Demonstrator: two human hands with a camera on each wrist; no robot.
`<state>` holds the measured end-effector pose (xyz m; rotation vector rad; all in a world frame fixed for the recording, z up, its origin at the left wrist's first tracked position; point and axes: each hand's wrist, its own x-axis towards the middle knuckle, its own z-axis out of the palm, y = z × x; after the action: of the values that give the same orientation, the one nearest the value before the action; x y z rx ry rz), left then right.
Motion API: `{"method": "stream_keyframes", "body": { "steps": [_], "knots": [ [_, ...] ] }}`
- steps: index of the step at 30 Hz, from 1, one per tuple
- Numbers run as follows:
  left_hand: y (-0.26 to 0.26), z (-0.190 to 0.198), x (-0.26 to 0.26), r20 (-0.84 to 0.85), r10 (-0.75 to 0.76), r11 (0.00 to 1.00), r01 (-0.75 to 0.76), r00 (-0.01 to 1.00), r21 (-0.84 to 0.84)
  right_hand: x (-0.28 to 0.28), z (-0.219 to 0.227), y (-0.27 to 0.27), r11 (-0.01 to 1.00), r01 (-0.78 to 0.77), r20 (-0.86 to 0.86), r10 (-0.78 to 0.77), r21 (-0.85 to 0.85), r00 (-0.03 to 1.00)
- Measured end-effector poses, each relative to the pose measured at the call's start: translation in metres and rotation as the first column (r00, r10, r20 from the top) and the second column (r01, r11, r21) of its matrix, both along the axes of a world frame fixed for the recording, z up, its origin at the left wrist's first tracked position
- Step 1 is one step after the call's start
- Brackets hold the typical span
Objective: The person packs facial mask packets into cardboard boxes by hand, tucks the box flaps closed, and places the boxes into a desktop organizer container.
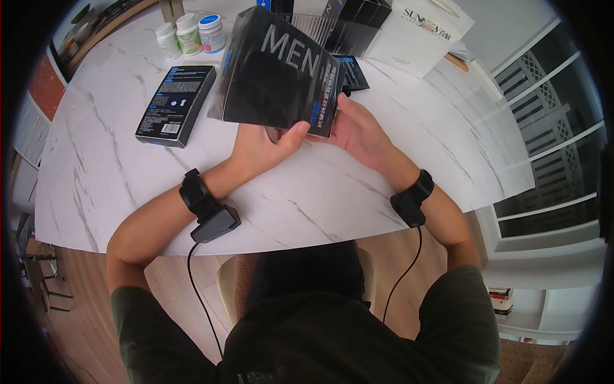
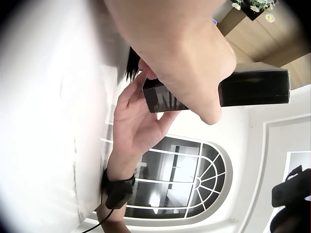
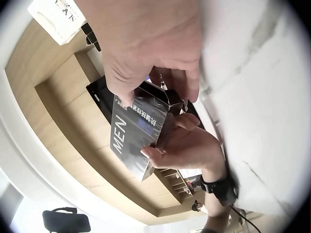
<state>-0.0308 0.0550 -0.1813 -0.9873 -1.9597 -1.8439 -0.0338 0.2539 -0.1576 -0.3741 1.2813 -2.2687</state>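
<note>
A black box (image 1: 275, 77) with "MEN" in silver letters is tilted up over the table, with what looks like glossy clear film around it. My left hand (image 1: 272, 144) grips its lower edge, thumb on the front face and the other fingers underneath. At the right-hand end, my right hand (image 1: 363, 131) holds the box by its corner. The right wrist view shows the right thumb (image 3: 124, 96) on the lettered face and the fingers curled around the narrow end. In the left wrist view, the left hand (image 2: 180, 58) covers the middle of the box.
A second black box (image 1: 173, 105) lies left on the marbled table (image 1: 307, 211). Several white supplement bottles (image 1: 190, 35) stand behind it. Beyond the held box are a dark packet (image 1: 353, 72), a black box (image 1: 358, 25) and a white paper bag (image 1: 416, 35).
</note>
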Motion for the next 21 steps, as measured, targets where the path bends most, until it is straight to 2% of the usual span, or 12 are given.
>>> {"method": "stream_keyframes", "body": {
  "steps": [2,6,8,10,12,16,18,19,21],
  "knots": [
    [-0.001,-0.002,-0.002,-0.119,0.083,0.996,-0.086,0.989,-0.029,0.003,0.004,-0.002,1.000,0.003,0.003,-0.003,0.000,1.000],
    [0.001,0.001,0.002,-0.045,0.071,0.996,-0.068,0.996,0.055,0.000,0.000,0.001,1.000,-0.004,-0.019,0.004,0.012,1.000],
    [-0.003,0.001,-0.006,-0.185,0.093,0.986,-0.116,0.978,-0.119,-0.001,-0.003,0.002,1.000,-0.003,-0.011,0.003,0.017,1.000],
    [-0.002,-0.002,-0.006,-0.129,0.084,0.994,-0.093,0.988,-0.066,-0.001,-0.004,0.002,1.000,-0.001,-0.003,0.001,0.022,1.000],
    [-0.001,-0.006,-0.007,-0.103,0.128,0.987,-0.116,0.986,0.112,-0.003,-0.004,0.003,0.999,-0.025,-0.009,0.025,0.029,1.000],
    [0.001,-0.004,-0.006,0.002,0.109,0.965,-0.107,0.994,0.241,-0.002,-0.003,0.002,0.998,-0.050,0.005,0.050,0.031,0.999],
    [0.000,-0.003,-0.008,-0.105,0.103,0.992,-0.094,0.989,0.086,0.000,0.000,0.001,1.000,-0.026,-0.001,0.026,0.013,1.000],
    [0.000,-0.005,-0.010,-0.105,0.103,0.992,-0.094,0.989,0.086,-0.001,-0.001,0.002,1.000,-0.026,-0.001,0.026,0.013,1.000],
    [-0.001,-0.012,-0.012,-0.026,0.072,0.997,-0.073,0.997,-0.036,-0.002,-0.003,0.004,0.999,-0.005,-0.009,0.005,0.037,1.000]
  ]
}}
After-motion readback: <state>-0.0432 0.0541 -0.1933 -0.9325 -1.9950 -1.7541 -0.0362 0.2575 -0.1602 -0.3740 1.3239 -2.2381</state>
